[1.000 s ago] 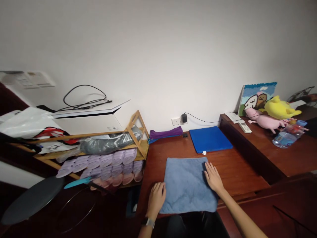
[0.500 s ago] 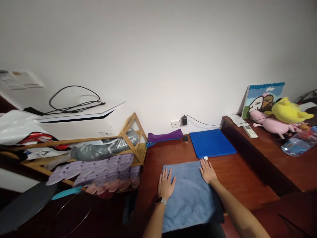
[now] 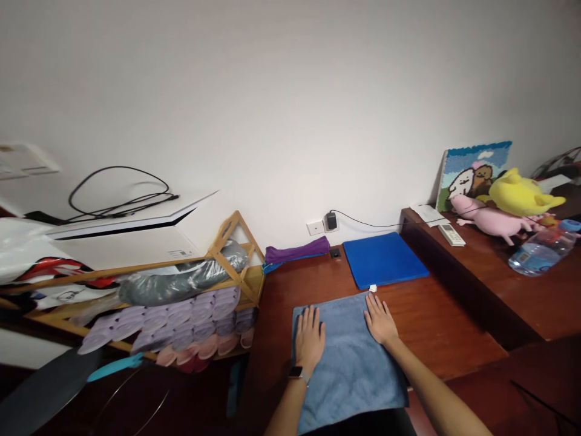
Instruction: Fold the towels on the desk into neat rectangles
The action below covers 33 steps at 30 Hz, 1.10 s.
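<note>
A blue-grey cloth [image 3: 347, 363] lies spread out on the brown wooden table [image 3: 290, 284], its near part running down to the table's front edge. My left hand [image 3: 310, 342] rests flat on its left side, fingers stretched forward; a watch is on that wrist. On the cloth's upper right corner lies my right hand [image 3: 380, 319], also flat with fingers spread. Just beyond the right fingertips is a small white tag [image 3: 373, 288] by the edge of a bright blue folded cloth [image 3: 385, 260]. A purple folded cloth [image 3: 297, 249] lies at the back left, over something blue.
A wooden rack [image 3: 236, 266] with several lilac and pink slippers stands left, a white box [image 3: 127, 239] on top. To the right, a higher brown surface holds a remote [image 3: 451, 235], plush toys [image 3: 492, 224] and a water bottle [image 3: 538, 254]. A plugged-in adapter [image 3: 331, 220] is on the wall.
My left hand has shifted slightly right and inward over the cloth, away from its left edge. My right hand stays at the upper right corner. The view has turned a little.
</note>
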Each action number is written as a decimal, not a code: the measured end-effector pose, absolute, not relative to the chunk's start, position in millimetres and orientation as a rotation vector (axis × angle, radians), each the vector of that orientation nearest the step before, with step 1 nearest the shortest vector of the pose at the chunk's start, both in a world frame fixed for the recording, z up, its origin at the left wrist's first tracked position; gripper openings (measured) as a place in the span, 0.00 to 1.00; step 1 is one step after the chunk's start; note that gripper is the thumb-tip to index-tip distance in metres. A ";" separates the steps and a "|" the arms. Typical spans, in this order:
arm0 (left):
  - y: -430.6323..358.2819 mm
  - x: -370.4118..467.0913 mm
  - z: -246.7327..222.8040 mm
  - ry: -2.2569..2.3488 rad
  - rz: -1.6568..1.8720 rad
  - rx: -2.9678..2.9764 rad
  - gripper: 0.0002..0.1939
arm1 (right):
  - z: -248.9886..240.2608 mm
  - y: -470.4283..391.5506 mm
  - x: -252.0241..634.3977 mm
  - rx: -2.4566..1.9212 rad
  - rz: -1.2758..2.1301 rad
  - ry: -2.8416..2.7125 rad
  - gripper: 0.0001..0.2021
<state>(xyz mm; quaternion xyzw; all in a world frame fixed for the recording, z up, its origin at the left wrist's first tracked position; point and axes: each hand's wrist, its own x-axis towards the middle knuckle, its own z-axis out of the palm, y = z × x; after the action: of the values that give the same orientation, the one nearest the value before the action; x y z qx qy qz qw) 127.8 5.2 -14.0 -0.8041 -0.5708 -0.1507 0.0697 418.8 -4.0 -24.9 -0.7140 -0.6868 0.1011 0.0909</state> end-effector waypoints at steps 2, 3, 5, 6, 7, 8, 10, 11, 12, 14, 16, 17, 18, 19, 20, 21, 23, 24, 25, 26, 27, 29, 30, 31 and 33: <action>10.5 172.2 -7.9 -1.601 -0.504 -2.540 0.29 | -24.2 -3.6 418.6 -2.121 0.301 -2.040 0.33; 12.9 197.5 -6.9 -1.555 -0.516 -2.602 0.29 | -24.8 -3.1 418.9 -2.118 0.296 -2.043 0.32; 16.5 244.4 -9.9 -1.519 -0.517 -2.701 0.29 | -27.8 -1.9 420.2 -2.110 0.284 -2.063 0.32; 17.7 261.8 -13.4 -1.522 -0.513 -2.734 0.29 | -29.8 -1.2 421.0 -2.104 0.278 -2.075 0.31; 18.6 272.7 -17.7 -1.526 -0.508 -2.761 0.29 | -31.9 -0.6 421.8 -2.098 0.272 -2.084 0.31; 19.5 275.9 -22.3 -1.522 -0.498 -2.782 0.29 | -33.7 -0.1 422.4 -2.094 0.267 -2.085 0.31; 21.8 258.4 -30.4 -1.531 -0.471 -2.781 0.29 | -35.8 0.4 423.0 -2.095 0.257 -2.067 0.31; 23.4 239.1 -33.1 -1.561 -0.451 -2.751 0.29 | -35.9 0.3 422.9 -2.098 0.252 -2.056 0.32; 25.4 214.8 -34.8 -1.610 -0.427 -2.701 0.30 | -35.5 -0.1 422.6 -2.103 0.250 -2.046 0.32; 30.2 160.0 -35.6 -1.747 -0.381 -2.556 0.30 | -33.6 -1.3 421.5 -2.119 0.255 -2.038 0.32; 35.1 111.6 -34.6 -1.829 -0.340 -2.460 0.30 | -31.4 -2.6 420.2 -2.140 0.267 -2.032 0.33; 37.0 93.8 -34.0 -1.849 -0.328 -2.436 0.30 | -30.3 -3.0 419.7 -2.149 0.272 -2.030 0.33; 38.3 81.2 -33.7 -1.857 -0.323 -2.426 0.30 | -29.2 -3.1 419.1 -2.157 0.275 -2.030 0.33; 39.1 73.7 -33.7 -1.861 -0.323 -2.425 0.30 | -28.1 -2.7 418.7 -2.166 0.274 -2.032 0.33; 39.4 70.3 -34.0 -1.863 -0.326 -2.428 0.30 | -26.9 -2.0 418.2 -2.179 0.273 -2.037 0.33; 39.2 70.1 -34.6 -1.866 -0.331 -2.430 0.30 | -25.6 -0.8 417.9 -2.196 0.273 -2.043 0.33; 38.1 74.3 -36.0 -1.870 -0.345 -2.429 0.30 | -23.0 2.6 417.0 -2.217 0.267 -2.058 0.33; 37.5 76.8 -36.8 -1.874 -0.355 -2.425 0.30 | -22.0 4.4 416.4 -2.208 0.257 -2.071 0.33; 37.0 78.4 -37.6 -1.878 -0.364 -2.419 0.30 | -21.4 6.0 415.5 -2.188 0.246 -2.088 0.33; 36.5 79.0 -38.3 -1.881 -0.372 -2.414 0.30 | -21.3 7.4 414.2 -2.165 0.237 -2.101 0.33; 36.3 78.4 -38.9 -1.884 -0.376 -2.410 0.30 | -21.8 8.4 412.4 -2.148 0.236 -2.110 0.33; 36.5 74.1 -39.6 -1.892 -0.372 -2.406 0.30 | -23.6 9.5 407.0 -2.142 0.258 -2.110 0.33; 37.0 70.8 -39.5 -1.902 -0.366 -2.400 0.30 | -24.7 9.9 403.7 -2.147 0.274 -2.105 0.33; 37.8 67.4 -39.1 -1.914 -0.361 -2.390 0.30 | -25.5 10.2 400.2 -2.151 0.284 -2.099 0.33; 39.7 61.0 -37.6 -1.940 -0.353 -2.370 0.30 | -25.7 11.0 393.4 -2.154 0.289 -2.086 0.33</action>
<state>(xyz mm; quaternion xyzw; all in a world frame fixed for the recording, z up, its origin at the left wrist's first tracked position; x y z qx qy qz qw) 61.0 39.7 -37.6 -0.7684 -0.6289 -0.1144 0.0295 393.4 11.0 -25.7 -0.7136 -0.6909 0.0958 0.0645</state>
